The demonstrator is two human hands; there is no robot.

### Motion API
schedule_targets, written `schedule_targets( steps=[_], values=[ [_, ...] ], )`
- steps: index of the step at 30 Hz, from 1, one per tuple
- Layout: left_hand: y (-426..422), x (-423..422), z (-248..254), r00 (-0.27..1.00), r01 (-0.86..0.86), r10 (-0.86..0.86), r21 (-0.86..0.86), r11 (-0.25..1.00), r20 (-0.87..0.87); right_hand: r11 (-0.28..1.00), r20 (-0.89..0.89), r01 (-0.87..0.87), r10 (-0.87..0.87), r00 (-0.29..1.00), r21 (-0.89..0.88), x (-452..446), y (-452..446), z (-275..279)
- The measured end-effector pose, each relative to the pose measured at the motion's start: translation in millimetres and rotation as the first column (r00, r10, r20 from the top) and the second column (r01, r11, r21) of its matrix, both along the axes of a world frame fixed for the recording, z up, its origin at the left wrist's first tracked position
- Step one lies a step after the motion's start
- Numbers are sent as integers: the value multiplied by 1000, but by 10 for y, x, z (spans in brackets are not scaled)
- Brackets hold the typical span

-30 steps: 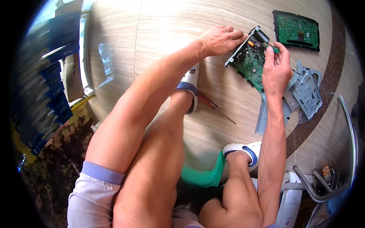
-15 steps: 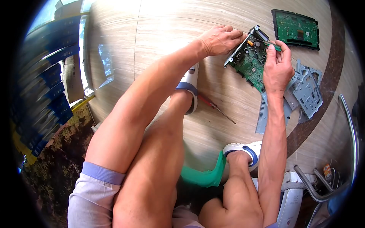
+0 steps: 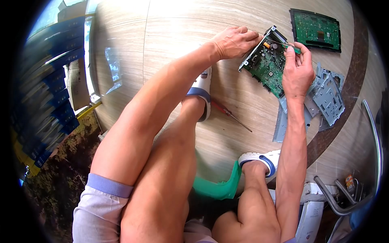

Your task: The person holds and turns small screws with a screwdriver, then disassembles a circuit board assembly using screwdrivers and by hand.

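Note:
A green circuit board (image 3: pixel 265 73) with a metal plate along its left side is held tilted over the floor. My left hand (image 3: pixel 237 42) is closed, its fingertips pinching the plate's outer edge. In my right hand (image 3: pixel 298 73) is a screwdriver with a green handle (image 3: pixel 297 50). Its thin shaft points left across the top of the board, toward the plate; where the tip ends is hard to make out. Just below and right of the board lie grey metal panels (image 3: pixel 329 99), partly behind my right wrist.
Another green board in a black frame (image 3: pixel 316 32) lies at the upper right. A red-handled screwdriver (image 3: pixel 231 115) rests on the floor between my feet. A green plastic piece (image 3: pixel 219 188) is nearer me. Metal tubing (image 3: pixel 375 141) stands at right, blue boxes (image 3: pixel 60 93) at left.
My right hand has shifted very slightly to the right with the green-handled screwdriver. My left hand and the circuit board stay nearly in place.

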State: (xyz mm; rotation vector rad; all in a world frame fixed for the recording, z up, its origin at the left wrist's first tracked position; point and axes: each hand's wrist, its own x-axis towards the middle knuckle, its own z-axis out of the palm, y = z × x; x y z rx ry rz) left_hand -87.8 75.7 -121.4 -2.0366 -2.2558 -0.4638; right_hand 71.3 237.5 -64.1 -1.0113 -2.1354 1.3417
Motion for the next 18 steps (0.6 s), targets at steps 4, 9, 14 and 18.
schedule_targets(
  steps=[4, 9, 14, 18],
  values=[
    [-2, 1, -6, 1000, 0, 0, 2, 1000, -1, 1000, 2, 1, -1, 1000, -24, -5, 5, 16],
    [-2, -6, -7, 1000, 8, -8, 9, 1000, -3, 998, -17, 12, -13, 1000, -69, -5, 31, -9],
    [-3, -2, 20, 1000, 13, -13, 10, 1000, -1, 995, -27, 16, -19, 999, -103, -2, 28, -2],
    [1, -3, 14, 1000, 12, -12, 26, 1000, -4, 995, -24, 10, -13, 1000, -104, -4, 30, 9]
  ],
)
